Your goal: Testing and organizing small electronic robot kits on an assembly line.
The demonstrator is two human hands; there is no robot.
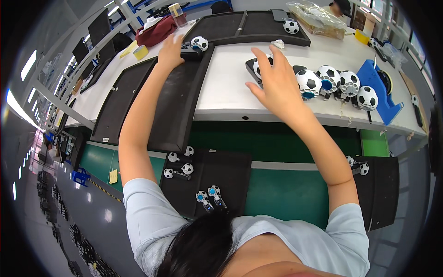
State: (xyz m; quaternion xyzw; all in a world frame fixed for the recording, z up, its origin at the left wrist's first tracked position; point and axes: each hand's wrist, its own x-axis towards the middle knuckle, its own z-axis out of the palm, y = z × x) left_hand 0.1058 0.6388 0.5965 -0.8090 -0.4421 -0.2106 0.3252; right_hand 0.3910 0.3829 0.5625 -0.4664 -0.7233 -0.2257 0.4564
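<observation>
My left hand [170, 53] reaches over a black tray [173, 106], fingers stretched out. Just to its right lies a black-handled device with a soccer-ball-patterned head [199, 44], and the hand does not appear closed on it. My right hand [281, 85] is over the white table with thumb and fingers spread. Another soccer-ball-headed device [256, 67] lies behind and left of that hand, its head partly hidden by the fingers. Whether they touch I cannot tell. Beside the right hand stands a row of several similar ball-headed devices [328, 78], some with blue discs on the front.
A blue stand [385, 94] holds a tape roll at the right. Long black trays [221, 27] lie at the back, one bearing a ball-headed device [291, 26]. A plastic bag [318, 21] sits behind. Below, a green conveyor belt [286, 194] carries trays with more devices [187, 169].
</observation>
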